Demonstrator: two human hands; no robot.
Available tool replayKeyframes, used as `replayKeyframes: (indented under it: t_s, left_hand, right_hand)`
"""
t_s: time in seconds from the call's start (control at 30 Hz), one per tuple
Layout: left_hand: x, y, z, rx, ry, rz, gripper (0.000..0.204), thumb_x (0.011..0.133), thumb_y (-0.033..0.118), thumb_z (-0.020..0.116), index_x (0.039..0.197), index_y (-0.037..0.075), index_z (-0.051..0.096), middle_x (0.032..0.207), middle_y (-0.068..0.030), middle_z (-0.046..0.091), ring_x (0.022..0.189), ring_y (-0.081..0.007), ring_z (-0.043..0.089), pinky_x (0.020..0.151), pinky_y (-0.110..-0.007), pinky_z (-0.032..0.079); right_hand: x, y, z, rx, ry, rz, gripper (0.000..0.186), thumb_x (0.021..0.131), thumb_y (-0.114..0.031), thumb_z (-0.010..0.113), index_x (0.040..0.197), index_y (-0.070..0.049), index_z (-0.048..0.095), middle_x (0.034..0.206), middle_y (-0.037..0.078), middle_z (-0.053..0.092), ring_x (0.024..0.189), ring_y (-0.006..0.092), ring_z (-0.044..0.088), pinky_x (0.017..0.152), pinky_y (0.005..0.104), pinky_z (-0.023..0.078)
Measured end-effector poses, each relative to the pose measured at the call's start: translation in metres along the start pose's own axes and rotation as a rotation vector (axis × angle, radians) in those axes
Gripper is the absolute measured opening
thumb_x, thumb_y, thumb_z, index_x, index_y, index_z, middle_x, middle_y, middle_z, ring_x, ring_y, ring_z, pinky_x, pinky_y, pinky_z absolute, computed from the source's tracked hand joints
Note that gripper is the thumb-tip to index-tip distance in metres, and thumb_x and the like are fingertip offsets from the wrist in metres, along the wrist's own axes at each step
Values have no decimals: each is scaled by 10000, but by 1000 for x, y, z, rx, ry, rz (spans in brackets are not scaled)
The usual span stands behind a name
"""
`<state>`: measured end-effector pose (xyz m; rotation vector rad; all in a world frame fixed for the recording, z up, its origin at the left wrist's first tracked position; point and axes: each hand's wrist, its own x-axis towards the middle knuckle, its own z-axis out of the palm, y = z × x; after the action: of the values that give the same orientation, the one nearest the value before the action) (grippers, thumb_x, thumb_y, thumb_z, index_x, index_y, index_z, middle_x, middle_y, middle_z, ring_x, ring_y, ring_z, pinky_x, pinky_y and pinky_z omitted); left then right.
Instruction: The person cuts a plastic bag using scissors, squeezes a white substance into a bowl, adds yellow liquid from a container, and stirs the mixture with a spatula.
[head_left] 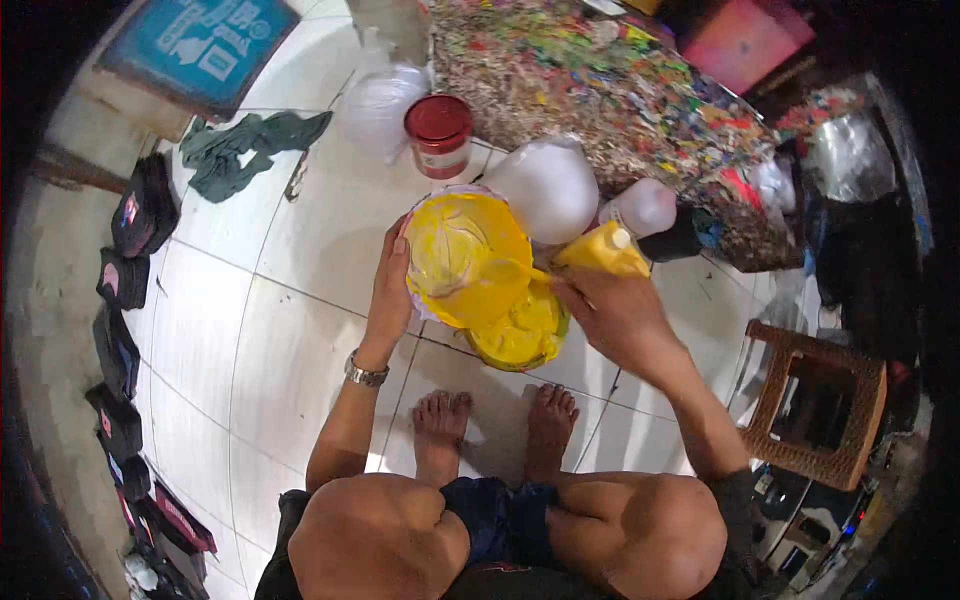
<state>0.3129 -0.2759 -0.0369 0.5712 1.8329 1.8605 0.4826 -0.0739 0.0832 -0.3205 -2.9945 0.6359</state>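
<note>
My left hand (pixel 388 292) grips the side of a round tub (pixel 447 240), which is tilted so that its inside, smeared with thick yellow paint, faces me. In my right hand (pixel 625 318) is the handle of a flat scraper (pixel 490 292) coated in the same yellow. The scraper's blade lies at the tub's lower edge, above a second round container (pixel 522 338) full of yellow paint. That container stands on the tiled floor in front of my feet, partly hidden by the tub and scraper.
Beyond the tub stand a red-lidded jar (pixel 438 135), a white rounded container (pixel 545 190), a yellow jug (pixel 608 250) and a pale bottle (pixel 645 207). A paint-spattered surface (pixel 590 95) lies behind. A green cloth (pixel 245 150) is at left, a brown stool (pixel 815 405) at right.
</note>
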Motion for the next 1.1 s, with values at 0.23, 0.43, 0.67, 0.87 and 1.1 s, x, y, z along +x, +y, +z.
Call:
replayKeyframes:
  t_s: [0.23,0.43,0.67,0.87,1.1]
  left_hand:
    - [2,-32,-35,-517,180,-136,599,1046,439,291,1514,67,249,1546,-106,305,1412,-227,317,1157,-375,278]
    - [-5,-64,-89,-405,349,-72,603,1056,430,252,1528,59,201,1542,-111,308,1400,-232,334,1136,-359,311]
    - [7,-95,-123,-118,583,-155,592,1062,414,256,1504,20,267,1428,-120,476,1267,-195,492,1036,-305,406]
    - [23,-122,-140,-165,574,3,579,1064,373,303,1509,6,253,1398,-130,493,1197,-185,520,991,-292,421]
    - [-53,-92,-33,424,332,154,304,979,120,476,1220,-58,529,1146,-237,583,969,-344,581,905,-418,445]
  right_hand:
    - [57,-16,11,-209,258,-136,180,870,-190,590,933,-27,549,789,132,609,663,319,648,570,443,515]
    - [-3,-18,140,-174,-137,-561,262,800,-130,578,1040,-31,612,986,146,615,942,302,609,766,388,544]
    - [17,-7,129,-524,-214,-707,263,776,-174,602,952,11,659,917,127,639,846,260,627,744,349,539]
    - [25,0,96,-933,-395,-535,196,768,-162,609,890,-29,683,836,98,629,799,222,599,643,334,441]
    - [-21,20,63,-785,-363,-341,172,783,-150,593,887,-28,652,864,109,616,747,224,616,600,329,507]
